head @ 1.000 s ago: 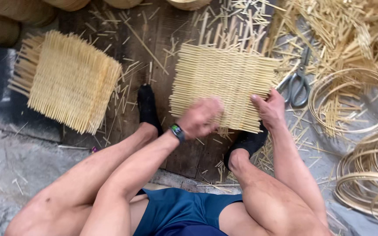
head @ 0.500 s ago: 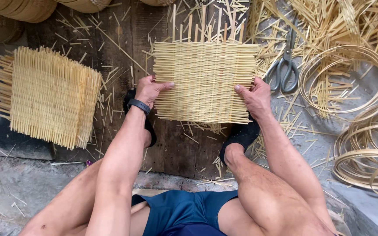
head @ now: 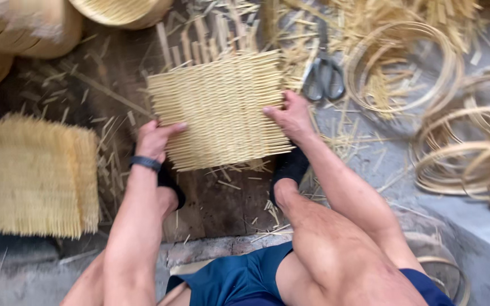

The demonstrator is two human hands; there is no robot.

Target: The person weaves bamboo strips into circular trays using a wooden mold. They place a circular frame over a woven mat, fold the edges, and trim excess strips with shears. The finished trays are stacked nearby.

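While you sit low over the dark wooden floor boards [head: 222,198], both of your hands are on the pale yellow square mat of woven bamboo strips [head: 219,107], which lies tilted in the middle of the frame, just above your feet. Your left hand [head: 153,139], with a dark band at the wrist, holds the mat's lower left edge; its grip is closed on that edge, thumb lying on top of the weave. Your right hand [head: 291,116] holds the right edge, fingers spread over the surface and the grip pressed on the mat's side. Loose strip ends stick out past the mat's upper and lower edges.

Just beyond your right hand, toward the upper right, a pair of grey metal scissors [head: 324,76] lies on the floor among scattered bamboo slivers, near the mat's right corner but apart from it. Farther right, thin round bamboo hoops [head: 404,68] lie overlapping in loose heaps. At the left of the frame a second pale woven bamboo square [head: 38,173] lies flat, well apart from your left hand. Along the top left, blurred rounded woven baskets [head: 24,28] stand at the frame's edge. Your dark shoes [head: 290,167] rest on the boards under the mat's lower edge.
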